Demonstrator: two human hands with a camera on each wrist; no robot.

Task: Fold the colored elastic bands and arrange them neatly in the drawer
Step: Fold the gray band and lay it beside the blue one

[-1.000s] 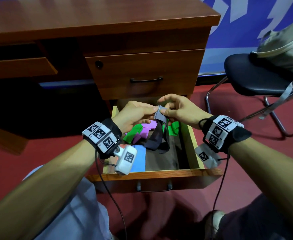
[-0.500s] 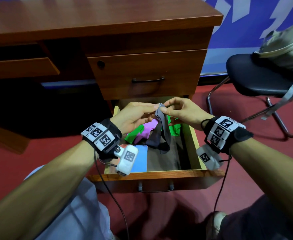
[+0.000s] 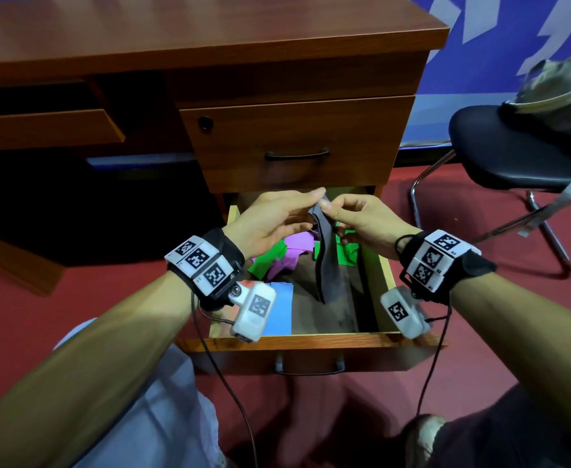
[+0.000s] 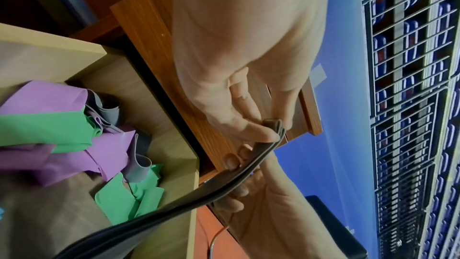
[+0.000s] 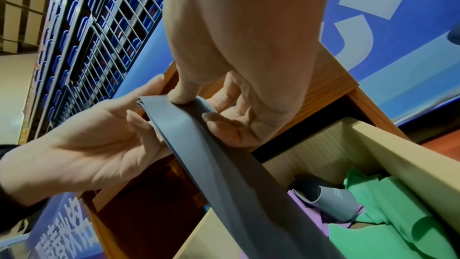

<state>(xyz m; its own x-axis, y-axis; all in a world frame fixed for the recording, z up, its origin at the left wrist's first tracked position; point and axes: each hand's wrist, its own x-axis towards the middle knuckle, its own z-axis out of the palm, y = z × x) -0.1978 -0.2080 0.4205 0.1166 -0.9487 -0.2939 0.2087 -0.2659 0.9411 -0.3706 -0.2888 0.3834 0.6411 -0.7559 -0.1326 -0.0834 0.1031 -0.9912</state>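
- Head view: grey band (image 3: 328, 261) is held up over the open drawer (image 3: 311, 339), pinched at its top end between the left hand (image 3: 270, 221) and the right hand (image 3: 358, 221). The band hangs doubled, its lower end reaching down to the drawer floor or close above it; contact cannot be told. A loose heap of purple bands (image 3: 294, 244) and green bands (image 3: 263, 265) lies at the back of the drawer, and a flat blue band (image 3: 280, 309) lies front left. Most of the task is judged still to be done.
- Left wrist view: the top fold of the grey band (image 4: 248, 166) is seen edge-on as two or more layers, clamped between the left thumb and fingertips (image 4: 263, 135). The right hand (image 4: 268, 214) is seen below it, its fingers touching the strip. For a clean fold, the layer edges should be squared here before the pinch is tightened, since slight fanning is visible at the tip.
- Right wrist view: the right thumb (image 5: 181, 95) is pressed on the flat face of the grey band (image 5: 199, 139), with a finger curled under its edge; the left hand (image 5: 99, 139) backs the strip with its fingers loosely spread. A slack, rubbery strip is judged likely to spring open, so tension should be kept along its length while the hanging end is brought up to the pinch. A further grey band (image 5: 328, 202) is seen curled in the heap.
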